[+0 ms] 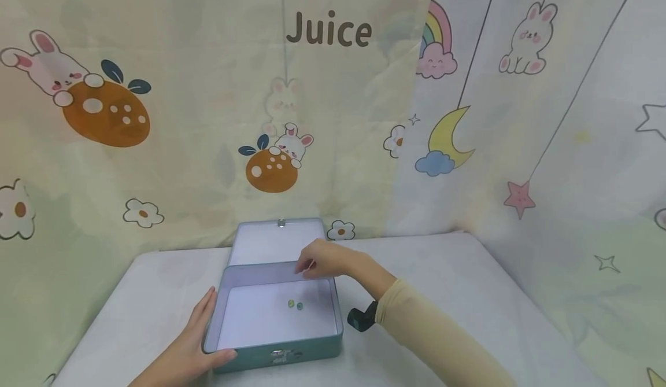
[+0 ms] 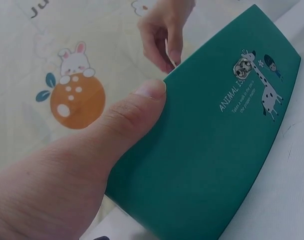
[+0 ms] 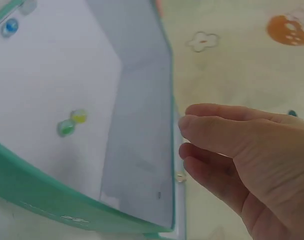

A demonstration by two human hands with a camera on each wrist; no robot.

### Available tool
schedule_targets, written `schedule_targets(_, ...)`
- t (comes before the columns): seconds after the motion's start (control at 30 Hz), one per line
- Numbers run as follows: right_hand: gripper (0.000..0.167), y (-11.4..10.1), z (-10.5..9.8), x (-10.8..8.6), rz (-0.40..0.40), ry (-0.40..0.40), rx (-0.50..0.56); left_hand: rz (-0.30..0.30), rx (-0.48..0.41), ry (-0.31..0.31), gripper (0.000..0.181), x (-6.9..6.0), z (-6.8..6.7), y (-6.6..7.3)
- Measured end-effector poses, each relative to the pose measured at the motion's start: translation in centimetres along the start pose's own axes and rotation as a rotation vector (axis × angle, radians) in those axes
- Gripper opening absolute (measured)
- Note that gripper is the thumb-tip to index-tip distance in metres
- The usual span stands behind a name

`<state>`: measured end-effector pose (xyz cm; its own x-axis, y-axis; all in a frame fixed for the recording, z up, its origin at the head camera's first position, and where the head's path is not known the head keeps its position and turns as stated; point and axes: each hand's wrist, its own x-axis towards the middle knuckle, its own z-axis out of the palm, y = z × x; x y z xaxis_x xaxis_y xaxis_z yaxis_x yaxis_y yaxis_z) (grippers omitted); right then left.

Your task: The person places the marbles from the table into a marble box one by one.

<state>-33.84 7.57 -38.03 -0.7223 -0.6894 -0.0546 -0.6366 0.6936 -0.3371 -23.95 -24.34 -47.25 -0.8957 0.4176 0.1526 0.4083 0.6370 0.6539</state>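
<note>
A teal-green tin box (image 1: 278,349) stands with its lid (image 1: 278,242) folded back. My left hand (image 1: 195,341) holds the near left corner, thumb on the front wall and fingers along the left side. A printed giraffe (image 2: 270,97) decorates the green front in the left wrist view. On the white floor lie a yellow marble (image 3: 79,116) and a green marble (image 3: 66,127), side by side. A blue marble (image 3: 10,26) and a pale one (image 3: 28,6) sit near the front rim. My right hand (image 1: 325,258) hovers at the far right rim, fingers bent, nothing visible between them.
The box stands on a white-covered table (image 1: 416,271). A patterned curtain (image 1: 208,115) hangs behind it and at the sides. A black wrist camera (image 1: 362,317) is on the right wrist, close to the right side of the box.
</note>
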Motion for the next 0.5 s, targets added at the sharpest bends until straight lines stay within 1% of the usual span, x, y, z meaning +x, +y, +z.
schedule_targets(0.13, 0.019, 0.4, -0.8, -2.2, 0.019, 0.093, 0.061, 0.014, 0.032, 0.017, 0.117, -0.3, 0.1, 0.0)
schedule_targets(0.23, 0.019, 1.5, -0.7, -4.0, 0.033, 0.176, 0.096, 0.001, 0.017, 0.006, 0.117, -0.2, -0.1, 0.2)
schedule_targets(0.33, 0.019, 3.1, 0.0, -6.2, 0.071, 0.28, 0.147, -0.03, -0.009, -0.013, 0.118, 0.0, -0.2, 0.3)
schedule_targets(0.43, 0.019, 5.1, 1.2, -8.4, 0.147, 0.374, 0.212, -0.035, -0.006, -0.013, 0.119, 0.0, -0.2, 0.2)
schedule_targets(0.5, 0.019, 6.4, 2.2, -9.9, 0.198, 0.41, 0.243, -0.03, -0.004, -0.012, 0.12, 0.0, -0.1, 0.1)
